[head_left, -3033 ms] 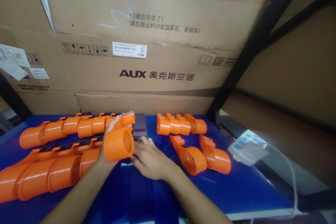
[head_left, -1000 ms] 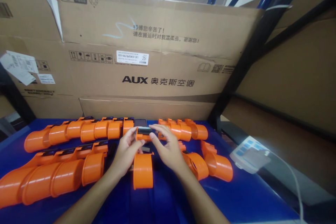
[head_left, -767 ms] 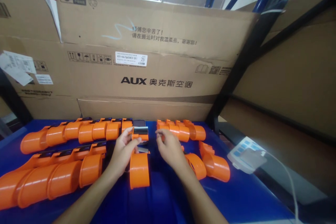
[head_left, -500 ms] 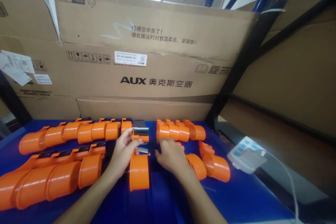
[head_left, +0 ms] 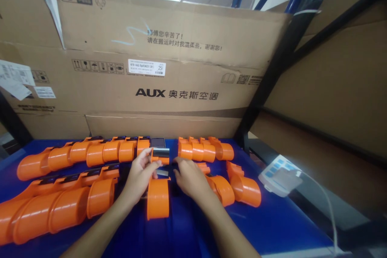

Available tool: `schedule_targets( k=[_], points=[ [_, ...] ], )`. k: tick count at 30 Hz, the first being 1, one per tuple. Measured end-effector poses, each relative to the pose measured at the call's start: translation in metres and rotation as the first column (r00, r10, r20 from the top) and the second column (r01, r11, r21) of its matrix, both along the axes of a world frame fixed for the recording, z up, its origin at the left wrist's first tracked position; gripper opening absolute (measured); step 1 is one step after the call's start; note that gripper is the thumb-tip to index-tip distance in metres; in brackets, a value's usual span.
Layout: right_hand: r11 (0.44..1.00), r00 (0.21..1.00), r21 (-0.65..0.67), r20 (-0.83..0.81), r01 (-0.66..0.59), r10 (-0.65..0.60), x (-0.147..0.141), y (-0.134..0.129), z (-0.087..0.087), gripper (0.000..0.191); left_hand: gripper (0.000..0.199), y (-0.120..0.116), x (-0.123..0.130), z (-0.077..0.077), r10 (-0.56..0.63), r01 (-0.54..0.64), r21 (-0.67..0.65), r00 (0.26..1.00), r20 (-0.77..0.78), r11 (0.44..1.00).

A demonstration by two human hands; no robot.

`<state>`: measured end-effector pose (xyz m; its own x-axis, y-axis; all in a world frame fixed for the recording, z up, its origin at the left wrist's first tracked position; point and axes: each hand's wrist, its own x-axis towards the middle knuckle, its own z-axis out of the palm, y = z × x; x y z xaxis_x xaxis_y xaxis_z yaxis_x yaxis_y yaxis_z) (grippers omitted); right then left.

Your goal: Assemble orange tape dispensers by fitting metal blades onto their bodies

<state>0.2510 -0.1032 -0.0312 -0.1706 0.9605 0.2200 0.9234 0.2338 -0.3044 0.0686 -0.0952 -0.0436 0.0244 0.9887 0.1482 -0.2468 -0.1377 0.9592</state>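
My left hand (head_left: pixel 142 173) is closed on an orange plastic tape dispenser (head_left: pixel 158 199), thumb and fingers gripping its upper end. At that end are a black strip and a pale toothed edge; the round drum hangs below, above the blue table surface. Just to the right is my right hand (head_left: pixel 190 177), its fingers curled and pointing toward the dispenser's upper end. A small dark spot shows at those fingertips, but I cannot make out what they hold, if anything. A dark rectangular device (head_left: pixel 158 142) lies behind the dispenser.
Rows of orange dispensers (head_left: pixel 68 205) with dark-fitted arms line the left, and more orange dispensers (head_left: pixel 246 189) lie at the right. A white box with a cable (head_left: pixel 279 175) sits on the blue table's (head_left: pixel 272 225) right edge. Behind stands a large cardboard box (head_left: pixel 178 60).
The view has shifted slightly. My right hand's fingertips have come a little closer to the dispenser's upper end. My left hand keeps its grip on the dispenser.
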Motion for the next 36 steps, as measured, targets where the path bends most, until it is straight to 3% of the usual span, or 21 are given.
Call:
schedule_targets(
  k=[2,4,7,10,13,23,25,29,34,36],
  points=[
    [0.996,0.982,0.072,-0.181,-0.048,0.061,-0.001,0.002,0.002,0.024,0.053,0.001,0.0,0.0,0.003,-0.003,0.007,1.0,0.008,1.0],
    [0.983,0.908,0.167,-0.395,-0.081,0.141,-0.003,0.004,0.003,0.022,0.053,0.001,-0.001,0.0,0.002,-0.002,0.012,1.0,0.021,1.0],
    [0.965,0.731,0.242,-0.64,-0.099,0.236,-0.008,0.007,0.002,0.019,0.053,0.002,-0.001,0.001,-0.002,0.001,0.012,0.999,0.034,1.0],
    [0.97,0.532,0.207,-0.811,-0.127,0.243,-0.012,0.008,0.002,0.023,0.052,0.001,0.0,0.002,-0.009,0.009,0.017,0.999,0.034,1.0],
    [0.974,0.4,0.182,-0.889,-0.134,0.221,-0.015,0.006,0.005,0.025,0.051,0.0,0.0,0.003,-0.014,0.013,0.031,1.0,0.026,0.999],
    [0.984,0.258,0.155,-0.951,-0.085,0.172,-0.018,0.005,0.011,0.024,0.046,-0.001,0.0,0.003,-0.017,0.016,0.059,1.0,0.008,0.998],
    [0.988,0.272,0.14,-0.95,-0.07,0.154,-0.019,0.004,0.01,0.023,0.046,-0.001,0.001,0.004,-0.017,0.017,0.052,1.0,0.006,0.998],
    [0.986,0.39,0.154,-0.906,-0.056,0.164,-0.019,0.0,0.009,0.024,0.046,-0.002,0.001,0.005,-0.011,0.011,0.047,1.0,0.013,0.999],
    [0.955,0.713,0.297,-0.666,-0.014,0.218,-0.016,-0.003,0.009,0.026,0.045,0.0,0.0,0.002,-0.01,0.01,0.054,1.0,0.012,0.998],
    [0.955,0.768,0.295,-0.602,-0.039,0.217,-0.015,-0.003,0.008,0.024,0.044,0.001,0.0,0.0,-0.013,0.013,0.06,1.0,-0.006,0.998]
  ],
)
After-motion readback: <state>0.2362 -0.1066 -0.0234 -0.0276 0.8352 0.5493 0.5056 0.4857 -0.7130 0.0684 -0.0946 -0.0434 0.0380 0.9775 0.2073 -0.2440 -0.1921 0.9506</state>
